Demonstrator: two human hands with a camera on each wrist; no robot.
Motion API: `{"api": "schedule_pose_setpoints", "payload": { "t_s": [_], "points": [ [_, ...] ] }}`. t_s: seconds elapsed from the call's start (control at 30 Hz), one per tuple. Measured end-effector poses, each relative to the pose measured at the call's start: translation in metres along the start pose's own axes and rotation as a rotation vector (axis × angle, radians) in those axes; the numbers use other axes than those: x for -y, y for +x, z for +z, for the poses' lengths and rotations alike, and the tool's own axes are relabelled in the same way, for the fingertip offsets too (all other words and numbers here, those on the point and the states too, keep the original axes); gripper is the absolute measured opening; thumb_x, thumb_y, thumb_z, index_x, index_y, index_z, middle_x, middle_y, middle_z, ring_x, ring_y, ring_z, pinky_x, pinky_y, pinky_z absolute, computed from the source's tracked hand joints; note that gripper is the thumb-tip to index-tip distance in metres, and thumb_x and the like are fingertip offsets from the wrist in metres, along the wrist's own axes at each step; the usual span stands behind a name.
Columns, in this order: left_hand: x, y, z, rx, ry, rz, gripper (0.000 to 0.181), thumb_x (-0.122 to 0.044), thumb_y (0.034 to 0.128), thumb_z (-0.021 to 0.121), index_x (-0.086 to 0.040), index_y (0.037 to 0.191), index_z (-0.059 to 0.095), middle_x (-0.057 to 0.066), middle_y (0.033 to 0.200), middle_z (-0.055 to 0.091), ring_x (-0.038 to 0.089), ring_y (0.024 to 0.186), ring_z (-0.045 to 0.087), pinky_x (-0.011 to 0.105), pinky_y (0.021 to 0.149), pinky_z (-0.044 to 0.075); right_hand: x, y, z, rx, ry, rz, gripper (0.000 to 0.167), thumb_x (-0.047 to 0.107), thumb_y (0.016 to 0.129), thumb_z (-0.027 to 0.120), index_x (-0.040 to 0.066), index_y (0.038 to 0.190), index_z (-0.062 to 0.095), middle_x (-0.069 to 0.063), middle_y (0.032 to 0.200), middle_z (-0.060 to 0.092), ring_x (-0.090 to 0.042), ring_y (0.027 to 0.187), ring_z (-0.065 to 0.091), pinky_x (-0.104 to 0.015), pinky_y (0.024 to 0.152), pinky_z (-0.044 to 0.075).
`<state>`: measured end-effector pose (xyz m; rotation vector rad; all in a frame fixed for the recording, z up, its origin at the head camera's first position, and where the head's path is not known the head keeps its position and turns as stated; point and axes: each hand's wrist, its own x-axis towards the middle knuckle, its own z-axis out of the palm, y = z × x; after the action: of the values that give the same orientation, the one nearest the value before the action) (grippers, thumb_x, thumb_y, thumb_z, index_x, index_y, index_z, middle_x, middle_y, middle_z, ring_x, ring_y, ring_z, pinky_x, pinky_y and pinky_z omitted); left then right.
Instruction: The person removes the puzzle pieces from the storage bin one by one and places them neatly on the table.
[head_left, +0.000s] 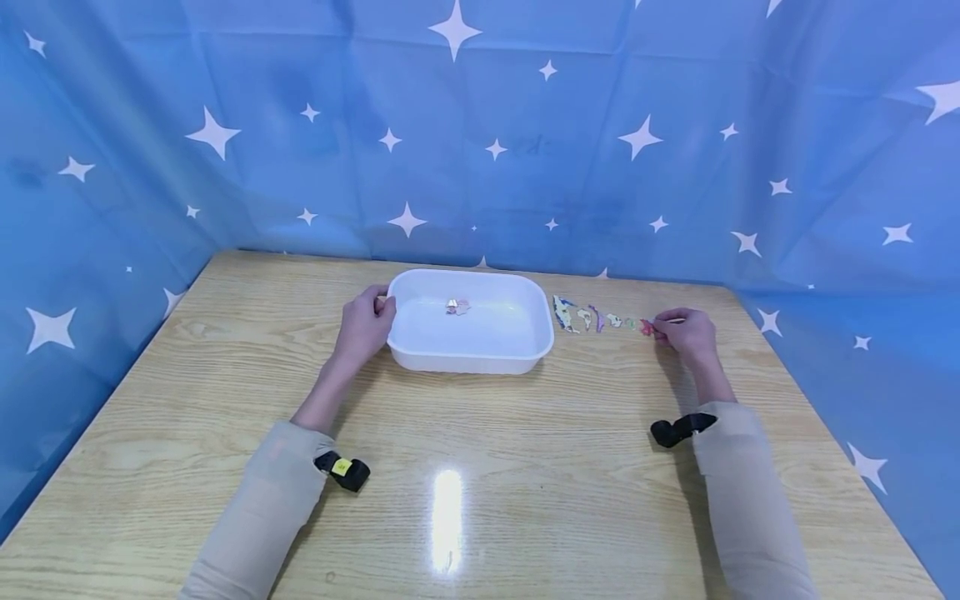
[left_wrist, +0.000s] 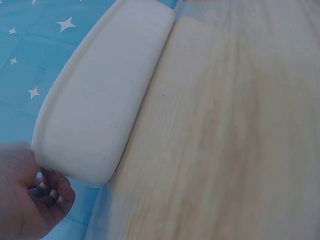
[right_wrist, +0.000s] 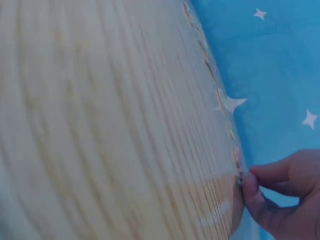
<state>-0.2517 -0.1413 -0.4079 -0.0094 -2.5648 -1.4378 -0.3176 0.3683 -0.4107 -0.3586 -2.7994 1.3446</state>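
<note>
My left hand (head_left: 365,327) grips the left end of a white plastic tray (head_left: 465,364), its fingers curled under the rim in the left wrist view. Inside the tray lie a few small pinkish pieces (head_left: 457,307). Right of the tray, several small flat coloured pieces (head_left: 596,319) form a row on the table. A red piece (head_left: 646,327) is at the row's right end, touching or nearly touching my right hand (head_left: 687,332). In the right wrist view, thumb and forefinger pinch a tiny piece (right_wrist: 240,180), mostly hidden, so its kind cannot be told.
The wooden table (head_left: 525,467) ends at the back against a blue curtain (head_left: 525,175) with white stars. A bright light reflection (head_left: 447,521) shows on the tabletop. Black wrist cameras (head_left: 342,469) are strapped on both sleeves.
</note>
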Motion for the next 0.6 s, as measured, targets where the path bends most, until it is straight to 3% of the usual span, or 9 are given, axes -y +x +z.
{"api": "schedule_pose_setpoints", "payload": {
  "t_s": [0.2, 0.33, 0.47, 0.6],
  "points": [
    [0.0, 0.0, -0.001, -0.001, -0.007, -0.004, 0.04, -0.015, 0.1059, 0.047, 0.007, 0.138, 0.053, 0.012, 0.085, 0.055, 0.019, 0.069, 0.05, 0.024, 0.056, 0.042, 0.003, -0.005, -0.004, 0.002, 0.003, 0.013, 0.035, 0.01, 0.102, 0.056, -0.011, 0.13, 0.058, -0.019, 0.104, 0.067, -0.003, 0.067, 0.066, -0.021, 0.065, 0.056],
    [0.001, 0.0, 0.0, -0.001, -0.006, -0.005, 0.04, -0.015, 0.106, 0.047, 0.008, 0.138, 0.053, 0.012, 0.085, 0.055, 0.019, 0.07, 0.05, 0.024, 0.056, 0.042, 0.014, -0.012, -0.001, -0.023, -0.065, -0.061, 0.035, 0.012, 0.101, 0.055, -0.009, 0.128, 0.061, -0.027, 0.116, 0.065, -0.008, 0.074, 0.065, -0.022, 0.066, 0.054],
    [0.001, 0.0, 0.0, 0.0, -0.007, -0.003, 0.04, -0.016, 0.1061, 0.047, 0.008, 0.138, 0.053, 0.012, 0.085, 0.055, 0.019, 0.07, 0.05, 0.023, 0.056, 0.042, 0.032, -0.019, 0.005, -0.019, -0.033, -0.166, 0.033, 0.009, 0.101, 0.054, -0.011, 0.126, 0.061, -0.029, 0.112, 0.065, -0.012, 0.073, 0.067, -0.027, 0.069, 0.057],
    [0.001, 0.0, 0.0, 0.0, -0.01, 0.001, 0.04, -0.016, 0.1061, 0.047, 0.008, 0.138, 0.053, 0.012, 0.085, 0.055, 0.019, 0.069, 0.05, 0.023, 0.056, 0.041, 0.052, -0.026, 0.013, 0.017, 0.037, -0.229, 0.031, 0.009, 0.102, 0.053, -0.01, 0.125, 0.061, -0.021, 0.101, 0.066, -0.015, 0.071, 0.067, -0.03, 0.062, 0.057]
  ]
}}
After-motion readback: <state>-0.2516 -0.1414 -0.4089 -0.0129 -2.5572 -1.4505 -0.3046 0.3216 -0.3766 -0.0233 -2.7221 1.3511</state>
